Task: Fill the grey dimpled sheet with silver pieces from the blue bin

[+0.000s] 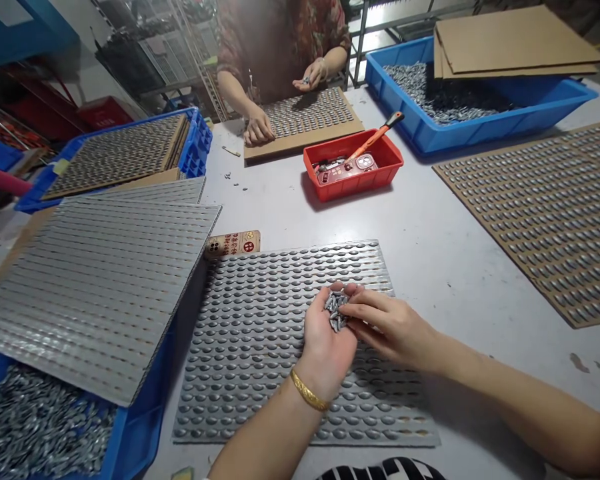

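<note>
Palm up, my left hand (pixel 327 337) is cupped round a small heap of grey, pointed-oval metal pieces (pixel 337 311). A gold bracelet (pixel 309 392) circles that wrist. My right hand (pixel 397 327) reaches in from the right, its thumb and fingers closed in a pinch at the heap; the exact piece between the fingertips is partly hidden. Both hands are over a grey board (pixel 250 347) set with rows of the same oval pieces. Near its lower right edge and under my hands, some spots on the board show bare brownish marks.
A co-worker (pixel 285 67) sits opposite, hands at another filled board (pixel 305 115). Between us stands a red bin (pixel 355 190) with an orange-handled tool. Blue trays (pixel 500 127) of loose pieces stand right and lower left, a tilted grey board (pixel 100 280) over the left one. A brown board (pixel 545 220) lies right.
</note>
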### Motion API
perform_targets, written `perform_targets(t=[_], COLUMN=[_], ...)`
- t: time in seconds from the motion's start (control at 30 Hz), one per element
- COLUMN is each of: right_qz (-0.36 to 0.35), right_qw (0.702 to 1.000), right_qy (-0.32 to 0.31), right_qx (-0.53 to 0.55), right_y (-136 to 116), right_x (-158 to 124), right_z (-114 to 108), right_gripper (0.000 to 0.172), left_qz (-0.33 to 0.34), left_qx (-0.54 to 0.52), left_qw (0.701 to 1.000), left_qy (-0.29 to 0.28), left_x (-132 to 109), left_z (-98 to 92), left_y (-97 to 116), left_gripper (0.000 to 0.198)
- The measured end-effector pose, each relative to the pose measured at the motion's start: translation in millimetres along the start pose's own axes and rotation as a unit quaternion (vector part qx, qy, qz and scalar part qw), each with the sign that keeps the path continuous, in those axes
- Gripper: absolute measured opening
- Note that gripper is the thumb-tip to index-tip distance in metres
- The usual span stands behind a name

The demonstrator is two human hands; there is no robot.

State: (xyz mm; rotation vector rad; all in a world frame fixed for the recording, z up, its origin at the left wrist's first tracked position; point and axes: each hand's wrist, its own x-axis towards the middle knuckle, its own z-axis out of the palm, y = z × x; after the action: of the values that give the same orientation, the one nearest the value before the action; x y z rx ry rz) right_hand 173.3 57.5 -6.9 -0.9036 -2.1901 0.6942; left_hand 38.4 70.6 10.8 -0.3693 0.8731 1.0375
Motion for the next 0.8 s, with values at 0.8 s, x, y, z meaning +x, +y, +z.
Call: perform_targets(t=[0.8], right_qz=[-0.041], right_qw=[0.984], right_qy=[-0.145], right_qx=[-0.095], right_y=[-3], right_x=[-8], right_z=[-25], right_gripper=[0.035], left_qz=[-0.05], left_qx=[0.041], left_qw=[0.998], left_qy=[-0.024], left_x=[-5], left_z=[-9.3], left_y=[-9], left_gripper=[0.02])
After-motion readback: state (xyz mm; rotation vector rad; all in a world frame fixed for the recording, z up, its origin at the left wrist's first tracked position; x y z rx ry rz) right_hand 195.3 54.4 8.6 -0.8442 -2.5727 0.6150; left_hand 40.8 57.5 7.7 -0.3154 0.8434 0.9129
